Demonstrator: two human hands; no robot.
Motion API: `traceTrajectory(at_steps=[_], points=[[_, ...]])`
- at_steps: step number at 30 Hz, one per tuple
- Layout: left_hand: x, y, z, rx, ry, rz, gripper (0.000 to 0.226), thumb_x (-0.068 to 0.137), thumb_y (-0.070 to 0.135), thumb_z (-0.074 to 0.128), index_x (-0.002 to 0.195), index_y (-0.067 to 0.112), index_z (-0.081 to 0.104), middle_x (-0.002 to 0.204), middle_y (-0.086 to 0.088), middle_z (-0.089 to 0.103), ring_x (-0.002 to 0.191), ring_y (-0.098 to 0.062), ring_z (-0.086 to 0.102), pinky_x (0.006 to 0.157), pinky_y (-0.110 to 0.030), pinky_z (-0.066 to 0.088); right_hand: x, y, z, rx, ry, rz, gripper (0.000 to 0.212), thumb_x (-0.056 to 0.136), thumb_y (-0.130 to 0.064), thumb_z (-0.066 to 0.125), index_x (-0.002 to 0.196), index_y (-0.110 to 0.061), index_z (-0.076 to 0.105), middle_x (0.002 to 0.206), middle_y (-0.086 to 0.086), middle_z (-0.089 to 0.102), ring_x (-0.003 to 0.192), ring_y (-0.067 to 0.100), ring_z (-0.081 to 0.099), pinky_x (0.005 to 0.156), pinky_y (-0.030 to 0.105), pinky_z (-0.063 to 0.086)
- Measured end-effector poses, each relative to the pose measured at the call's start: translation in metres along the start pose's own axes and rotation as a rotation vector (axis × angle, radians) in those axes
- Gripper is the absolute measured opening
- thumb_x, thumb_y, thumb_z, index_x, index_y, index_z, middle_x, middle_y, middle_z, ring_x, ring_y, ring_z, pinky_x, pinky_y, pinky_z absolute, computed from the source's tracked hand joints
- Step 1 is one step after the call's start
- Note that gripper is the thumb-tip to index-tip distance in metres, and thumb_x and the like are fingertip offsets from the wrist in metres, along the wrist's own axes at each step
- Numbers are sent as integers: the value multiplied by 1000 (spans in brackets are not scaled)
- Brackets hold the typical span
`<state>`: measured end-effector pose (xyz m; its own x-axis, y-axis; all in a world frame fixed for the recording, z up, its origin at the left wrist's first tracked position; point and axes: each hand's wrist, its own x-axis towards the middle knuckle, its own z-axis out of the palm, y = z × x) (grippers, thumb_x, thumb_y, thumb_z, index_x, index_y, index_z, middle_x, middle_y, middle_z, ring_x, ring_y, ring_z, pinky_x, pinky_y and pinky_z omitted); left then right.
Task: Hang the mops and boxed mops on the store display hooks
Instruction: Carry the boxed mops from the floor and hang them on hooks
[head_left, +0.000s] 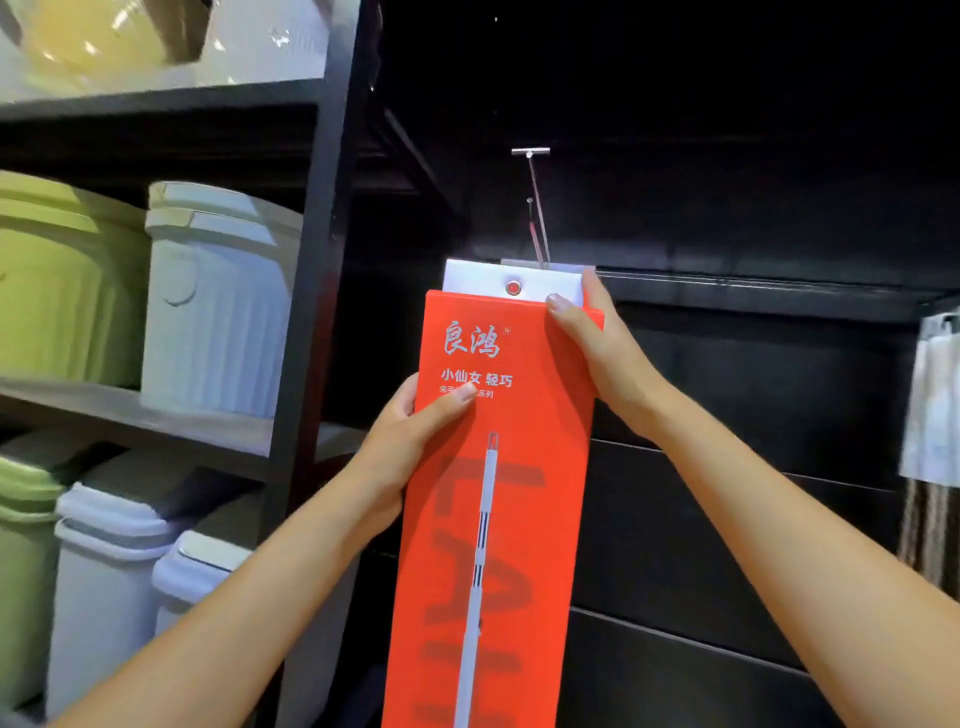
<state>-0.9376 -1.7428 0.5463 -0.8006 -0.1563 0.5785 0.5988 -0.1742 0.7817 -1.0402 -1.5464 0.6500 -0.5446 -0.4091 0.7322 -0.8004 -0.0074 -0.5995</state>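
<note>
Left grip (410, 447): clamped on the left edge of the box (498, 519), thumb across its front, fingers behind.
Box: red, long, upright in front of me, running out of view at the bottom.
Tab (483, 278): white, at the box's top; its hole (513, 287) shows red, with nothing through it.
Hook (537, 218): just above the box; its wires run down behind the tab's top edge.
Right grip (597, 353): pinching the box's top right corner, thumb in front.
Done: I judge nothing certain. A white edge behind the tab may be another box already hung; I cannot tell.
Left to do: get the hole onto the hook, then let go; any other stock is out of view.
Shelves (156, 415): left of the box, dark frame, holding green and white bins (218, 301).
Wall (727, 467): behind and right of the box, dark slatted panels.
Mop (932, 415): far right of the box, hanging at the frame's edge, blurred.
</note>
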Motion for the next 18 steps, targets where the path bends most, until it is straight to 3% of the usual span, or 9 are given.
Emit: traceTrajectory(at_steps=[2,3,5,10,13,18], points=[[14,15,0,-7,-25,16,49,87,37,78,130,18,65,123,-12,77,107,-30,75,98,-47,59,22,-14,-9,-33,-9,24,94,72,-86,67,149,-44,31,167,-13,28,149,14,37,122,51,32],[20,23,1,-4,-41,26,49,88,37,77,131,18,65,122,-11,77,108,-31,75,98,-47,60,32,-22,-12,-40,-31,25,76,71,-87,68,129,-52,35,159,-16,34,144,14,40,119,50,31],[29,38,3,-6,-60,46,48,89,38,77,131,18,64,121,-11,77,111,-33,75,96,-46,61,47,-37,-18,-67,-37,6,68,70,-86,69,109,-51,25,135,-16,37,127,17,43,110,54,37],[52,62,7,-17,-91,87,45,91,39,72,132,21,64,120,-9,78,112,-33,75,98,-50,60,64,-71,-26,-123,22,-58,76,71,-86,69,114,-43,23,140,-7,47,125,21,56,97,48,49],[61,64,5,-27,-103,81,47,90,41,72,132,22,64,120,-10,78,112,-34,74,99,-51,59,67,-77,-26,-159,38,-61,76,72,-85,67,113,-41,21,130,-5,50,111,20,64,79,40,57],[68,54,3,-53,-116,55,44,91,41,72,131,22,65,120,-10,78,112,-35,74,103,-58,56,66,-64,-23,-185,66,-84,71,76,-82,65,111,-38,21,120,-7,47,97,10,60,77,33,51]])
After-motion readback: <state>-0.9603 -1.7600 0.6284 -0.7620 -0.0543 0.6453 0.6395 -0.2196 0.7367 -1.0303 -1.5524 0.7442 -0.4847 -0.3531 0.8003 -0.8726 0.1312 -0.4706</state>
